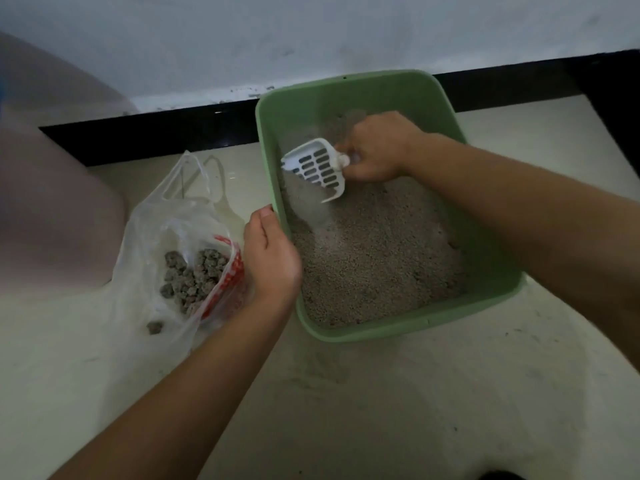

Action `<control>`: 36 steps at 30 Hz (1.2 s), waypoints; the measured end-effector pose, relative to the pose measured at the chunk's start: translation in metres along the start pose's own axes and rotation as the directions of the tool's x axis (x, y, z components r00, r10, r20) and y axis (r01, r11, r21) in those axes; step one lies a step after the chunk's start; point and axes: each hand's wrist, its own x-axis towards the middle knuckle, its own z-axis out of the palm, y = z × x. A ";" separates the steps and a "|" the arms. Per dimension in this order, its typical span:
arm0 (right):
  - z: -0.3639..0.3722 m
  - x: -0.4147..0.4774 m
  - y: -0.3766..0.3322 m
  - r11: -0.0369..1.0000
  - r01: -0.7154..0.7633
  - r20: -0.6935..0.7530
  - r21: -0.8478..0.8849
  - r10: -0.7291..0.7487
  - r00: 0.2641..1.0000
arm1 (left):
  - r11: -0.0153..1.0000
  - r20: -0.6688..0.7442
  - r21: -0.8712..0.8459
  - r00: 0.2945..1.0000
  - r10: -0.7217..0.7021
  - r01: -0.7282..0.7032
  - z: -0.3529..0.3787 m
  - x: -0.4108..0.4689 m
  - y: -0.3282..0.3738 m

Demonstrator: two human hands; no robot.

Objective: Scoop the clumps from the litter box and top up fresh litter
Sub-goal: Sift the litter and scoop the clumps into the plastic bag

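Now, the scoop (317, 168) is hanging in the litter box (408, 332) at its 11 o'clock corner, white and slotted, blade tipped toward the left wall. It is looking empty, as far as the dim light is letting me tell. The right hand (375, 148) is gripping its short handle, fingers wrapped round it. The left hand (272, 258) is clamping the box's rim at 9 o'clock, thumb outside, fingers going over the edge, steadying it.

Here's where I'm seeing trouble: any load has to be travelling over that rim and that left hand to reach the plastic bag (156, 223). The bag is lying slack, its mouth barely holding open. A tilted scoop or a collapsing mouth, and clumps are dropping onto the floor (381, 410). One stray clump (154, 327) is already sitting outside the bag at its 6 o'clock. Too brisk a shake, and grains are flying over the wall.

Contents now. The green box is holding grey litter (374, 258), banked deep from the centre to 5 o'clock and thinning toward 12. The bag, lying at the box's 9 o'clock, is carrying a heap of dark clumps (194, 278). No fresh litter supply is showing anywhere, so the top-up is looking some way off.
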 end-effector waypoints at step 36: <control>0.054 -0.159 -0.029 0.432 -0.153 -0.017 0.889 0.366 0.931 | 0.942 0.061 -0.256 0.976 -0.210 0.219 -0.008 -0.006 0.008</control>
